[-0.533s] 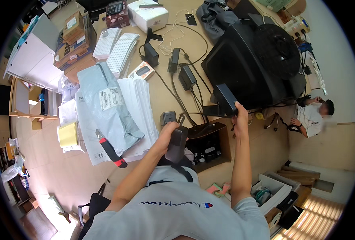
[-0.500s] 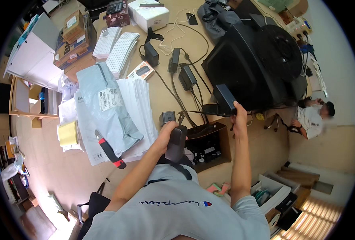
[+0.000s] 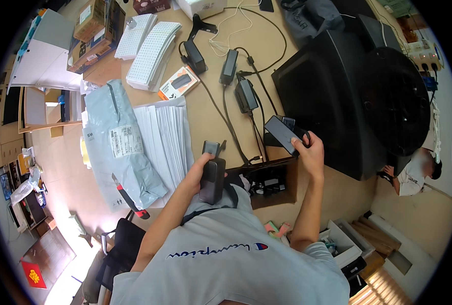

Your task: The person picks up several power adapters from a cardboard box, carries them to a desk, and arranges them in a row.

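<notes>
My left hand (image 3: pixel 195 173) grips a dark grey block-shaped device (image 3: pixel 213 184) in front of my waist. Just beyond its fingers is a small grey charger block (image 3: pixel 210 147) at the table's near edge. A flat, dark rectangular device like a power bank (image 3: pixel 282 133) is pinched in my right hand (image 3: pixel 311 152), thumb on top, tilted up over the table edge. A short black strap or cable loops by those fingers. Black power adapters (image 3: pixel 246 95) with cables lie on the table farther ahead.
A big black-cased appliance (image 3: pixel 327 96) stands at the right. On the left lie a grey plastic mailer (image 3: pixel 126 147), stacked white paper (image 3: pixel 165 134) and a red-and-black utility knife (image 3: pixel 129 199). Below the table edge is an open drawer (image 3: pixel 269 185). Another person (image 3: pixel 414 173) is at far right.
The view has shifted, bringing the table's near part closer. My right hand has turned the flat device from steep to more slanted, its broad face now showing. Both hands keep their holds.
</notes>
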`<state>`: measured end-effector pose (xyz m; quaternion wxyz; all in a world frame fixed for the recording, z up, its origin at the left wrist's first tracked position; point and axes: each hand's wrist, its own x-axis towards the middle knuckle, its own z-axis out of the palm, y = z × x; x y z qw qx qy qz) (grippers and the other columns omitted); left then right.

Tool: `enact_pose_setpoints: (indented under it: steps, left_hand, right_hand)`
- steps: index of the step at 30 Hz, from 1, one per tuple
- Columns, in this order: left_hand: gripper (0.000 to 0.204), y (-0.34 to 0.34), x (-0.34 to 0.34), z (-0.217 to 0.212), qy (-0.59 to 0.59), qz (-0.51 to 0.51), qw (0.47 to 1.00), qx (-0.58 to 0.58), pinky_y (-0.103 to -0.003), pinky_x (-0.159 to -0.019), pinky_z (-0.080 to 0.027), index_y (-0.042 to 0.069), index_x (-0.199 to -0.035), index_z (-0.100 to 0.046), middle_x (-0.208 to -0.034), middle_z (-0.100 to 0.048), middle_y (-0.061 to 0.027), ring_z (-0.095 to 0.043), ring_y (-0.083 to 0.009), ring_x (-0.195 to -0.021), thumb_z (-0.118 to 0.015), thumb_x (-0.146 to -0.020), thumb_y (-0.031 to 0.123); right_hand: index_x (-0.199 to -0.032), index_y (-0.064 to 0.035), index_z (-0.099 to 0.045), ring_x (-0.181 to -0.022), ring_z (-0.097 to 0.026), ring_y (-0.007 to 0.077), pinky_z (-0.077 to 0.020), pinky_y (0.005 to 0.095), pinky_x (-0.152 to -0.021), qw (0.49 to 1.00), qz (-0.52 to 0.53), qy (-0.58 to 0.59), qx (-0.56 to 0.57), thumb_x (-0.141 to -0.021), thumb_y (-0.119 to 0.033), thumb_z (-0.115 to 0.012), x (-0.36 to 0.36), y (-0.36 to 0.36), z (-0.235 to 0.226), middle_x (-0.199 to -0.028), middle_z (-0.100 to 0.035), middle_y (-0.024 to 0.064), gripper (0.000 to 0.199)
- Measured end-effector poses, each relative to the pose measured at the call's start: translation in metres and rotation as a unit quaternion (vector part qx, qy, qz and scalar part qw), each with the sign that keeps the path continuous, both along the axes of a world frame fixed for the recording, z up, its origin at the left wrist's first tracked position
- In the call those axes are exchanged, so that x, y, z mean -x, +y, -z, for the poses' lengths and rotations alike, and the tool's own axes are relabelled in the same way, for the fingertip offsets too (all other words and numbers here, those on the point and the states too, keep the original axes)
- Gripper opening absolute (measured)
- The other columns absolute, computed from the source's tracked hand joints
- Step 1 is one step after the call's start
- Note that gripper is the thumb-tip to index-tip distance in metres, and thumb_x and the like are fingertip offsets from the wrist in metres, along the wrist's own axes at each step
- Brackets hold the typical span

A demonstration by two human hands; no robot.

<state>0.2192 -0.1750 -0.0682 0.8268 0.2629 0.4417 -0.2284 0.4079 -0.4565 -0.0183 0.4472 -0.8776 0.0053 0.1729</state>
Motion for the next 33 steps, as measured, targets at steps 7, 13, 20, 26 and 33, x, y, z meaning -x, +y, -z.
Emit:
enact_pose_setpoints:
  steps: [7,13,20,26,33]
  left_hand:
    - [0.037,-0.002,0.003,0.019,-0.005,-0.019,1.000,-0.005,-0.039,-0.067,-0.059,0.007,-0.112,-0.058,-0.088,-0.066,-0.0118,-0.071,-0.0281,-0.075,-0.060,-0.090,0.036]
    - [0.036,-0.001,-0.003,0.017,-0.004,-0.030,1.000,-0.008,-0.039,-0.067,-0.058,0.008,-0.113,-0.056,-0.087,-0.065,-0.0108,-0.070,-0.0272,-0.074,-0.060,-0.091,0.036]
    - [0.033,0.000,-0.001,0.023,-0.036,-0.044,0.998,-0.018,-0.036,-0.067,-0.057,0.009,-0.112,-0.056,-0.087,-0.064,-0.0093,-0.069,-0.0254,-0.074,-0.058,-0.092,0.035]
    - [0.031,-0.001,-0.005,0.024,-0.070,-0.025,0.997,-0.024,-0.035,-0.068,-0.057,0.009,-0.110,-0.056,-0.086,-0.064,-0.0088,-0.069,-0.0234,-0.074,-0.057,-0.094,0.035]
    - [0.033,0.001,0.013,0.021,-0.045,-0.045,0.997,-0.035,-0.037,-0.071,-0.059,0.008,-0.111,-0.056,-0.088,-0.063,-0.0096,-0.069,-0.0248,-0.076,-0.059,-0.094,0.036]
  right_hand:
    - [-0.071,-0.0048,-0.037,-0.063,-0.038,0.0143,-0.0381,0.0309,-0.058,0.996,-0.053,0.003,0.073,-0.074,-0.029,-0.081,-0.007,0.004,-0.014,-0.064,-0.043,0.0044,0.050]
    - [-0.075,-0.0054,-0.040,-0.062,-0.043,0.0172,-0.0417,0.0320,-0.060,0.995,-0.038,0.022,0.085,-0.074,-0.035,-0.081,-0.002,-0.001,0.005,-0.065,-0.049,0.0059,0.050]
    - [-0.117,-0.0060,-0.051,-0.080,-0.070,0.0326,-0.0516,0.0417,-0.073,0.973,-0.068,0.009,0.221,-0.075,-0.046,-0.076,-0.013,0.024,-0.001,-0.081,-0.070,0.0140,0.063]
    - [-0.151,-0.0079,-0.031,-0.088,-0.070,0.0404,-0.0538,0.0463,-0.081,0.945,-0.073,-0.062,0.313,-0.073,-0.047,-0.075,-0.001,0.037,0.011,-0.092,-0.072,0.0204,0.098]
    - [-0.153,-0.0063,-0.025,-0.084,-0.070,0.0402,-0.0554,0.0468,-0.074,0.921,-0.091,-0.112,0.361,-0.070,-0.045,-0.078,0.009,0.051,0.018,-0.090,-0.072,0.0218,0.105]
